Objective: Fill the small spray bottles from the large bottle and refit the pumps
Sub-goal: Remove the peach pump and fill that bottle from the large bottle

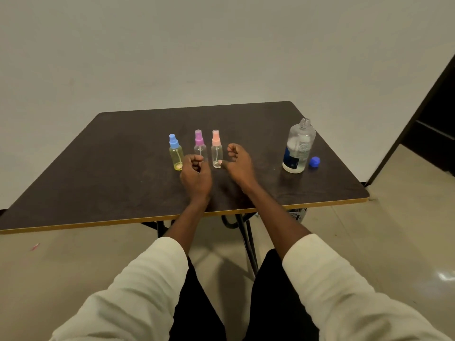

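Three small spray bottles stand in a row mid-table, all with pumps on: a yellowish one with a blue pump [175, 152], a clear one with a purple pump [200, 144] and a clear one with a pink pump [216, 149]. The large clear bottle [298, 146] stands uncapped at the right, about half full, with its blue cap [314, 161] lying beside it. My left hand [195, 175] hovers curled in front of the purple-pump bottle, holding nothing. My right hand [237, 163] is just right of the pink-pump bottle, thumb at its base, fingers curled and apart.
The dark table [110, 173] has a yellow front edge and folding legs beneath. A white wall lies behind it and a dark door frame [428, 107] stands at the right. A small red object [35, 246] lies on the floor at left.
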The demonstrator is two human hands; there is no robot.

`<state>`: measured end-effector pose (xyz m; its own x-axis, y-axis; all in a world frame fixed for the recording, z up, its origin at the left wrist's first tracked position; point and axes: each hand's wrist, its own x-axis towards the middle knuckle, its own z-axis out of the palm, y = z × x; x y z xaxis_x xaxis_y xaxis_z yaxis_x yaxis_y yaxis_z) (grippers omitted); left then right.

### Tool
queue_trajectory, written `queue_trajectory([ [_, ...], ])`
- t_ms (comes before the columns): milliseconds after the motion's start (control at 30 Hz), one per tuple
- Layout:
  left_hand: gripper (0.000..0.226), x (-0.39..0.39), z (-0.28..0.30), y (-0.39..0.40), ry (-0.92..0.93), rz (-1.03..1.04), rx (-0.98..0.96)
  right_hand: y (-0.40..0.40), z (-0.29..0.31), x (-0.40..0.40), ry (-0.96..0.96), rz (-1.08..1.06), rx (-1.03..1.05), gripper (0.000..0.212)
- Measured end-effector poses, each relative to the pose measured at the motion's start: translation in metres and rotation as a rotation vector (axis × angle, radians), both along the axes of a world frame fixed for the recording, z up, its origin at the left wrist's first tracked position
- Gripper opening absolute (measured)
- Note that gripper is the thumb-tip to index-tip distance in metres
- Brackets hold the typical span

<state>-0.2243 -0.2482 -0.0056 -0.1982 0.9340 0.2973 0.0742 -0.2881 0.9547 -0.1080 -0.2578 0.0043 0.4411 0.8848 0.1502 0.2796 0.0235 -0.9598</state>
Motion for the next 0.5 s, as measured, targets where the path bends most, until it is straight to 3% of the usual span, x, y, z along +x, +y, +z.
queue_trajectory([
  [133, 0.025, 0.001, -0.001, 0.003, -0.029, -0.023, -0.028, 0.015, -0.009, 0.001, -0.017, 0.046, -0.023, 0.073],
  [333, 0.014, 0.003, 0.003, -0.003, 0.030, -0.110, 0.016, 0.020, -0.019, 0.001, -0.135, 0.069, 0.017, 0.034],
  [500, 0.008, 0.001, 0.004, -0.007, 0.042, -0.112, 0.083, -0.001, -0.009, 0.004, -0.036, 0.049, 0.038, 0.022],
])
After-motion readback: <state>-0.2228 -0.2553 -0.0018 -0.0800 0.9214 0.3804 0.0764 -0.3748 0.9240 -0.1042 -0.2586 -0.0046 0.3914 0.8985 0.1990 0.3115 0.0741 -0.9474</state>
